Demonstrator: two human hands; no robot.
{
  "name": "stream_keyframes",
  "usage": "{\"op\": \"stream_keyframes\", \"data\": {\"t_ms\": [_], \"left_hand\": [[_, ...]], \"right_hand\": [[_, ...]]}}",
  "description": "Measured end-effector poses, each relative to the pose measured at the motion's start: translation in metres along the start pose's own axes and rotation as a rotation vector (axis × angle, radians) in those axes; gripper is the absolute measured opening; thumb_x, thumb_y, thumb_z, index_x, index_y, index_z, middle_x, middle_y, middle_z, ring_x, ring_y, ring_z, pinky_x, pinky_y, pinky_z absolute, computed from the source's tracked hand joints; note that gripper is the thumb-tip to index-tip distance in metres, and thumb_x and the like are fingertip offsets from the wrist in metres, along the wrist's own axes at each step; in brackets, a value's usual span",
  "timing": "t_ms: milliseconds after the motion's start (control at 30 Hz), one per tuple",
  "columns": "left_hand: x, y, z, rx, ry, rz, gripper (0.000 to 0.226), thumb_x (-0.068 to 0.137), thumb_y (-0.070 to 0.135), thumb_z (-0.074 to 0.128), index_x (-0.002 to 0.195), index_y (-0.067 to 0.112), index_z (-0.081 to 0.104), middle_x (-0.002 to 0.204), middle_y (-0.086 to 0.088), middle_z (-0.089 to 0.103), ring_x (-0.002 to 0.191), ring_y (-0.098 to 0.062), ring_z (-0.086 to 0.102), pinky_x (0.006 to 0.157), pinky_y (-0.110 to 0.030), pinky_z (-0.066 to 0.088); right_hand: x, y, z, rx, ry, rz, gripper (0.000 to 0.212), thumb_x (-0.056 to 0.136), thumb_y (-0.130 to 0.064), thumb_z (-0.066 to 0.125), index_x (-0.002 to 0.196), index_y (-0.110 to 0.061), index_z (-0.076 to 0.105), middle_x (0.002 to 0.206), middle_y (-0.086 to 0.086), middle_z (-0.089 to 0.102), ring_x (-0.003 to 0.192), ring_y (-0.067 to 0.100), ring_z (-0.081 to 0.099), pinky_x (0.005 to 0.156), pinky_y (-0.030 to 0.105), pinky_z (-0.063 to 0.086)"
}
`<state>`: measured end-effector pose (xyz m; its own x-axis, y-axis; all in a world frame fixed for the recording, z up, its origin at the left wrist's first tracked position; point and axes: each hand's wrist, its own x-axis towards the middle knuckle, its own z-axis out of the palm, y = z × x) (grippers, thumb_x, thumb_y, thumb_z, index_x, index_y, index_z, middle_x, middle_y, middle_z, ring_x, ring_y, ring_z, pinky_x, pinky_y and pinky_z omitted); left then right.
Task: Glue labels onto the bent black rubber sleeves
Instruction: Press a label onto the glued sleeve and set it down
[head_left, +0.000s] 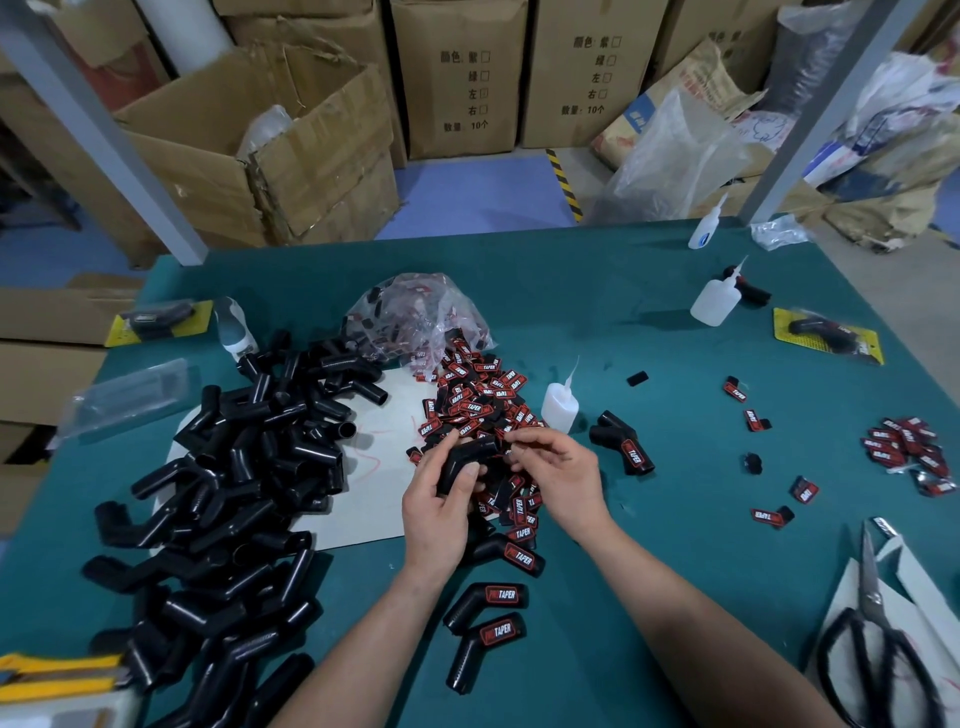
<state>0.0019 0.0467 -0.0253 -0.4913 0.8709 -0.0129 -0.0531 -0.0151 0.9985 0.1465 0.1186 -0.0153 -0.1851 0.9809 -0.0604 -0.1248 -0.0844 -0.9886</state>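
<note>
My left hand (439, 512) grips a bent black rubber sleeve (467, 457) above the middle of the green table. My right hand (558, 475) pinches at the sleeve's upper end, fingers together; whether a label sits between them is hidden. Under both hands spreads a heap of red-and-black labels (475, 400). A large pile of bare black sleeves (234, 483) fills the left. Labelled sleeves lie near me (491, 603), (485, 644) and right of the glue bottle (626, 449). A small white glue bottle (560, 402) stands just beyond my right hand.
A plastic bag of labels (415, 317) lies behind the heap. Two more glue bottles (716, 301), (705, 228) stand at the far right. Loose labels (909, 452) and scissors (878, 649) lie on the right. Cardboard boxes (260, 150) stand beyond the table.
</note>
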Motion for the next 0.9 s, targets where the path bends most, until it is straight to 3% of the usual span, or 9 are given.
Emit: {"op": "stream_keyframes", "data": {"t_ms": [100,267,433,600,767,900], "left_hand": [[-0.0008,0.0007,0.0000,-0.017,0.026,-0.016,0.046,0.098,0.019,0.070,0.125,0.057,0.064,0.116,-0.015,0.073,0.089,-0.020,0.075,0.074,-0.029,0.058],[-0.0026,0.0042,-0.0007,-0.017,0.053,-0.008,0.030,0.092,0.031,0.076,0.115,0.048,0.066,0.102,-0.003,0.077,0.088,-0.019,0.076,0.075,-0.031,0.061],[-0.0020,0.0035,0.0013,-0.035,0.058,-0.070,0.035,0.093,0.016,0.075,0.113,0.044,0.072,0.110,-0.009,0.077,0.089,-0.025,0.075,0.075,-0.038,0.059],[-0.0026,0.0065,0.0018,-0.056,0.060,-0.089,0.036,0.093,0.012,0.074,0.112,0.043,0.073,0.112,-0.014,0.075,0.086,-0.024,0.075,0.073,-0.032,0.060],[-0.0031,0.0051,0.0018,-0.033,0.070,-0.071,0.031,0.087,0.028,0.076,0.115,0.039,0.072,0.110,-0.015,0.076,0.083,-0.021,0.076,0.070,-0.031,0.058],[-0.0022,0.0017,0.0014,-0.017,0.071,-0.036,0.036,0.084,0.034,0.076,0.115,0.051,0.072,0.115,-0.013,0.074,0.092,-0.029,0.076,0.078,-0.041,0.059]], "right_hand": [[-0.0011,0.0043,0.0009,-0.115,-0.036,-0.093,0.030,0.096,0.006,0.061,0.105,-0.018,0.076,0.108,0.004,0.074,0.091,0.022,0.074,0.085,0.025,0.057],[0.0001,0.0068,-0.0033,-0.216,-0.041,-0.201,0.037,0.100,0.003,0.055,0.116,-0.025,0.073,0.106,-0.005,0.066,0.086,0.019,0.069,0.086,0.027,0.056],[-0.0003,0.0056,0.0012,-0.068,0.052,-0.112,0.038,0.093,0.001,0.068,0.100,-0.035,0.078,0.094,-0.006,0.070,0.073,0.013,0.067,0.077,0.021,0.056],[-0.0017,0.0048,-0.0020,-0.086,0.021,-0.170,0.032,0.093,-0.004,0.070,0.097,-0.035,0.077,0.096,-0.002,0.070,0.075,0.013,0.067,0.075,0.023,0.056],[-0.0019,0.0053,-0.0003,-0.141,0.057,-0.267,0.008,0.090,-0.034,0.075,0.098,-0.035,0.077,0.097,-0.002,0.069,0.078,0.013,0.067,0.072,0.029,0.058],[-0.0003,0.0072,-0.0036,-0.207,0.089,-0.361,0.012,0.096,-0.042,0.067,0.106,-0.040,0.074,0.099,-0.007,0.066,0.078,0.018,0.067,0.074,0.033,0.057]]}}
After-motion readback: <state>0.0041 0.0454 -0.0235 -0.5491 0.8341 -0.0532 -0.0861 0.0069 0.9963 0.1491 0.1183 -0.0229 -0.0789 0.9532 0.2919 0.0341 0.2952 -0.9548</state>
